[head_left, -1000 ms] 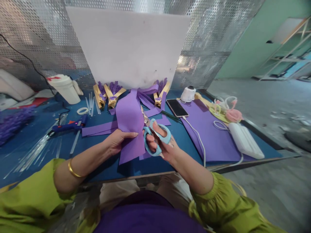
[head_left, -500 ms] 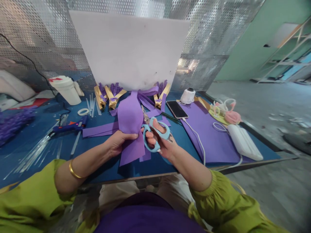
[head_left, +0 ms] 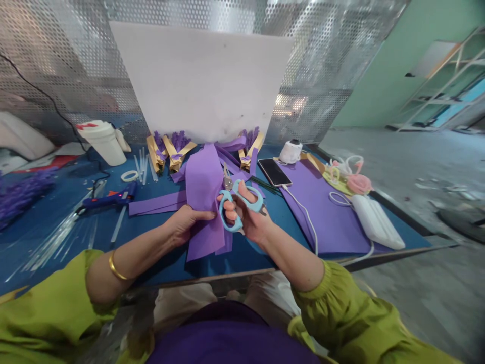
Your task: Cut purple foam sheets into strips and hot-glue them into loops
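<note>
At centre frame, left hand (head_left: pixel 184 224) fingers pinch purple foam sheet (head_left: pixel 204 202) taut; right hand (head_left: pixel 248 222) fingers, looped through blue scissors (head_left: pixel 237 205), best cut slowly along its edge.

The purple foam sheet (head_left: pixel 204 194) is a long soft strip, standing lengthwise from 12 to 6 o'clock over the tabletop's near edge. The scissors (head_left: pixel 238 202), with light blue handles, touch its edge at 3 o'clock, blades pointing to 12 o'clock.
</note>
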Demonstrator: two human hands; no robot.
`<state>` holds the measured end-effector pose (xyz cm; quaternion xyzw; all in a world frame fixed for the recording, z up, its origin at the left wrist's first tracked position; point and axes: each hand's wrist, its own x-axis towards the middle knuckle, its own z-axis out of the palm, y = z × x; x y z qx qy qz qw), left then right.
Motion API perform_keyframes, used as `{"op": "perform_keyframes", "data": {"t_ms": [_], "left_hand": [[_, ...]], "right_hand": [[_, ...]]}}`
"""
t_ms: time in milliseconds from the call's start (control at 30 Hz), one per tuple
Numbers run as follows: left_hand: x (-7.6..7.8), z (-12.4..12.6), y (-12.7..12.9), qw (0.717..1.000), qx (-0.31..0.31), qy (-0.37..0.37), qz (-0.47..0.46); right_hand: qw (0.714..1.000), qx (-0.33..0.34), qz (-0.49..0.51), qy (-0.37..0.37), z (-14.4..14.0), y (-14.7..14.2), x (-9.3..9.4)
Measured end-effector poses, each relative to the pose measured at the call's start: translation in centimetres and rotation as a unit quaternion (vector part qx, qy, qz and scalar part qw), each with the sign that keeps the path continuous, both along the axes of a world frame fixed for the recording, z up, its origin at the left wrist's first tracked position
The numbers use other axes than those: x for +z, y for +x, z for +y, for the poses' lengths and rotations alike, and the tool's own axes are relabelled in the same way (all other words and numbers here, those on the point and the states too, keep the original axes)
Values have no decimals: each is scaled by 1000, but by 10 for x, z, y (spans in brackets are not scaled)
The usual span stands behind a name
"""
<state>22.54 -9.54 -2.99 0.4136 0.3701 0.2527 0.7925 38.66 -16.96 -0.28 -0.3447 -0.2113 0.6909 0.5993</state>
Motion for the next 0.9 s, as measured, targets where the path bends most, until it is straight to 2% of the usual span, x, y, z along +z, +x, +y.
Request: {"op": "perform_keyframes", "data": {"t_ms": [233,400,700,900], "left_hand": [[0,-1,0,1000,8,10,6],[-4,-1,-1,998,-18,47,-23],[-2,-2,0,997,-25,65,-16],[-7,-1,-1,996,-42,80,-15]], "right_hand": [[1000,-10,-6,26,3,-1,-6],[999,-12,-6,50,3,-1,-6],[999,-23,-24,39,7,0,-4],[998,0,-44,43,11,9,-4]]}}
